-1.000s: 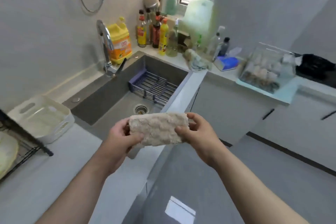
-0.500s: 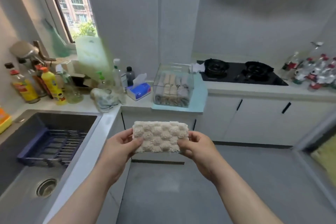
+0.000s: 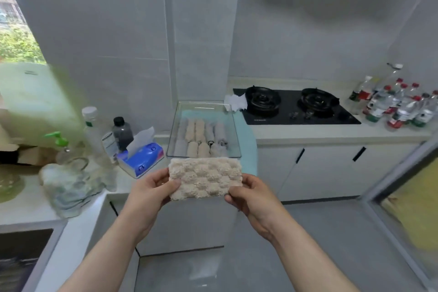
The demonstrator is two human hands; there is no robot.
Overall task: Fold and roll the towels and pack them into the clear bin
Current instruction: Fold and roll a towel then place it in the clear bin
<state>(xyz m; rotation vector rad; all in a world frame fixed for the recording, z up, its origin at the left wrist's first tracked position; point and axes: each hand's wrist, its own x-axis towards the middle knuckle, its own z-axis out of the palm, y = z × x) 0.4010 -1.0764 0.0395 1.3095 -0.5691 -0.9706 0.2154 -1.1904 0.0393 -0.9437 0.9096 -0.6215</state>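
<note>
I hold a folded beige towel (image 3: 205, 178) with a bumpy checked pile flat in the air in front of me. My left hand (image 3: 151, 193) pinches its left end and my right hand (image 3: 254, 197) pinches its right end. Just beyond it, the clear bin (image 3: 233, 130) sits on a light blue mat on the counter. Several rolled beige and grey towels (image 3: 200, 136) lie side by side in two rows inside the bin.
A blue tissue pack (image 3: 142, 157), bottles (image 3: 120, 133) and a crumpled cloth (image 3: 71, 187) stand on the counter at the left. A black gas hob (image 3: 294, 106) and several bottles (image 3: 398, 106) are at the right. The sink corner (image 3: 21, 253) is at the lower left.
My view has swung right from the sink toward the bin and come closer to it. Both hands still hold the folded towel by its ends.
</note>
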